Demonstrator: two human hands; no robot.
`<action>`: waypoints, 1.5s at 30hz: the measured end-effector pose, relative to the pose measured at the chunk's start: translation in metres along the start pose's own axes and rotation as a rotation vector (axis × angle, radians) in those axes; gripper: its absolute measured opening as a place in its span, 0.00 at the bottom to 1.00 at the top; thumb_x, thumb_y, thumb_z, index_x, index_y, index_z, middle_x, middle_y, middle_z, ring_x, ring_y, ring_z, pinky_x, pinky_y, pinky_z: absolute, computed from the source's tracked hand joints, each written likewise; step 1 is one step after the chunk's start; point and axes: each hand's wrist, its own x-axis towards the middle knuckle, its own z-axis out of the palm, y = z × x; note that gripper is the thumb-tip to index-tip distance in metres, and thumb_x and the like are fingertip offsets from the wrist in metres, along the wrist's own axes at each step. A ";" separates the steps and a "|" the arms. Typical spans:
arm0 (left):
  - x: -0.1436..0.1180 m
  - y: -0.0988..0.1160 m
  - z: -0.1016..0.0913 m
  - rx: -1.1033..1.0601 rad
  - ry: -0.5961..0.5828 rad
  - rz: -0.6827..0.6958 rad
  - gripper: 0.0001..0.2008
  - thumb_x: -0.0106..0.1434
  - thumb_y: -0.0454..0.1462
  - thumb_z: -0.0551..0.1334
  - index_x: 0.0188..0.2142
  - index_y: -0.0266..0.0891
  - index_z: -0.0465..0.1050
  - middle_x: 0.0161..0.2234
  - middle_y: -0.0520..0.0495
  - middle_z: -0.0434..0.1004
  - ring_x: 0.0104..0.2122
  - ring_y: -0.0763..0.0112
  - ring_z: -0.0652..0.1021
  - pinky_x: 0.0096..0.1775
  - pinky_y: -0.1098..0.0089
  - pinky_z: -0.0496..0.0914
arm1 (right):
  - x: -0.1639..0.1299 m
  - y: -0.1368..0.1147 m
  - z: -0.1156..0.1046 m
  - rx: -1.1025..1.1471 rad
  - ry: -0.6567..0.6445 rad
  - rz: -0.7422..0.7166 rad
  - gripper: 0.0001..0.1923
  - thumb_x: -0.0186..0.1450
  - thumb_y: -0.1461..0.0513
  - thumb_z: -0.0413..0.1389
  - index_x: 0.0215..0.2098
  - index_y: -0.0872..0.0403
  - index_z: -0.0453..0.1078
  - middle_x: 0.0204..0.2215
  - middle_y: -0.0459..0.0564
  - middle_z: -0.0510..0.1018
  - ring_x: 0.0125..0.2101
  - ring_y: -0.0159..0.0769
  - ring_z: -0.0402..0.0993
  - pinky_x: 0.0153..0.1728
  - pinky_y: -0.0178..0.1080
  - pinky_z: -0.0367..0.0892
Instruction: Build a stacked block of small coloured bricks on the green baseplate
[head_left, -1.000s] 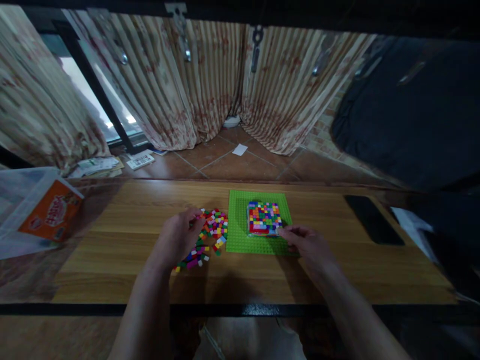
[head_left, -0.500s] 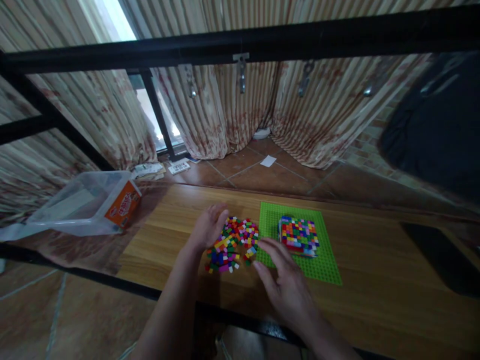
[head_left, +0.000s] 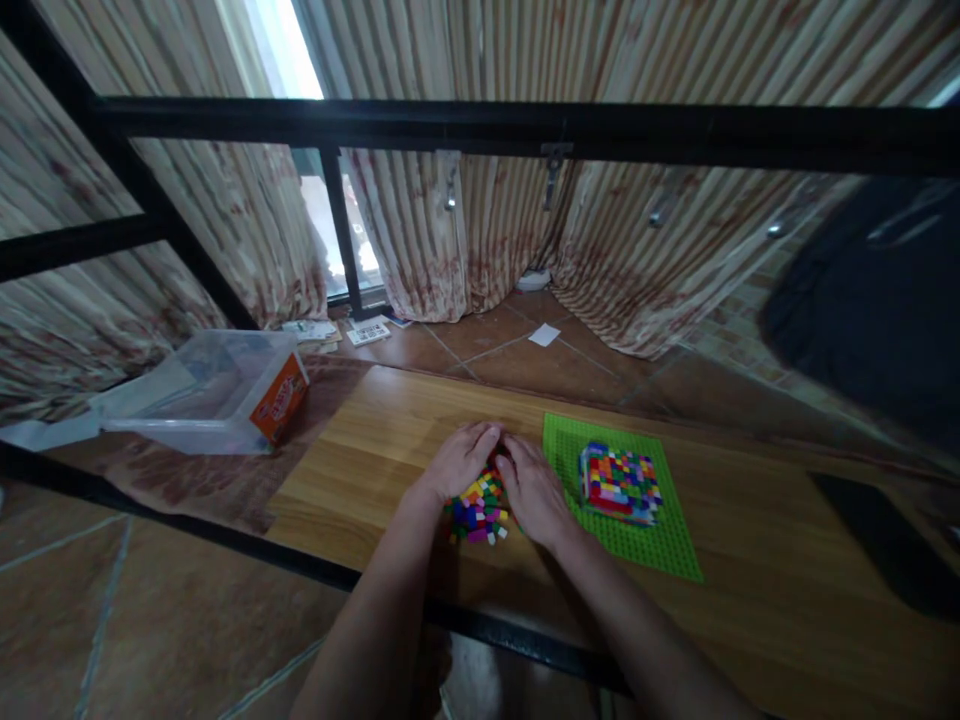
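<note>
Loose toy bricks (head_left: 480, 512) in many colours form a pile on the wooden table. My left hand (head_left: 463, 460) curves around the pile's far left side, its fingers stretched out and holding nothing that I can see. From the right, my right hand (head_left: 534, 488) cups the pile with extended fingers. The fingertips of both hands meet or nearly meet behind the bricks and hide part of them. Right of my hands, a block built of coloured bricks (head_left: 621, 484) stands on a green studded baseplate (head_left: 679, 545).
A clear plastic bin (head_left: 202, 425) with an orange label stands to the left. A dark flat object (head_left: 885, 540) lies at the table's right. A black metal bar (head_left: 480, 128) crosses above the far side. Striped curtains (head_left: 420, 230) hang behind.
My hands have come together around the pile: the right hand moved up and inward, the left closed in along the far side. The camera view has shifted slightly.
</note>
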 end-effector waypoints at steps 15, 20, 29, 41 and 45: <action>-0.035 0.013 -0.014 -0.121 0.148 -0.064 0.23 0.71 0.47 0.48 0.51 0.38 0.74 0.48 0.43 0.80 0.50 0.64 0.77 0.56 0.65 0.67 | -0.016 -0.010 -0.019 0.299 0.103 0.228 0.22 0.70 0.49 0.45 0.51 0.51 0.73 0.48 0.53 0.80 0.52 0.42 0.75 0.55 0.47 0.66; -0.060 0.015 -0.012 -0.081 0.344 -0.203 0.24 0.71 0.46 0.46 0.51 0.35 0.73 0.52 0.39 0.78 0.54 0.61 0.75 0.57 0.62 0.66 | -0.031 -0.013 -0.031 0.322 0.213 0.261 0.25 0.69 0.47 0.45 0.51 0.52 0.72 0.52 0.55 0.78 0.54 0.42 0.73 0.56 0.46 0.65; -0.127 0.017 0.003 0.108 0.365 -0.447 0.21 0.60 0.35 0.60 0.53 0.31 0.70 0.49 0.34 0.78 0.50 0.57 0.78 0.50 0.64 0.71 | -0.134 -0.023 -0.048 0.232 0.340 0.378 0.16 0.65 0.54 0.50 0.42 0.50 0.75 0.41 0.54 0.82 0.43 0.46 0.79 0.49 0.48 0.70; -0.132 0.039 0.008 0.351 0.276 -0.520 0.12 0.55 0.31 0.64 0.41 0.37 0.71 0.45 0.41 0.77 0.47 0.61 0.77 0.47 0.67 0.68 | -0.159 -0.007 -0.056 0.169 0.186 0.320 0.09 0.57 0.64 0.55 0.34 0.52 0.76 0.38 0.54 0.78 0.41 0.44 0.77 0.48 0.44 0.70; -0.134 0.042 0.014 0.397 0.290 -0.518 0.09 0.58 0.32 0.63 0.40 0.36 0.72 0.45 0.40 0.76 0.49 0.62 0.76 0.50 0.68 0.67 | -0.163 0.002 -0.057 0.183 0.124 0.299 0.10 0.59 0.64 0.55 0.37 0.53 0.76 0.40 0.53 0.78 0.41 0.41 0.77 0.48 0.43 0.70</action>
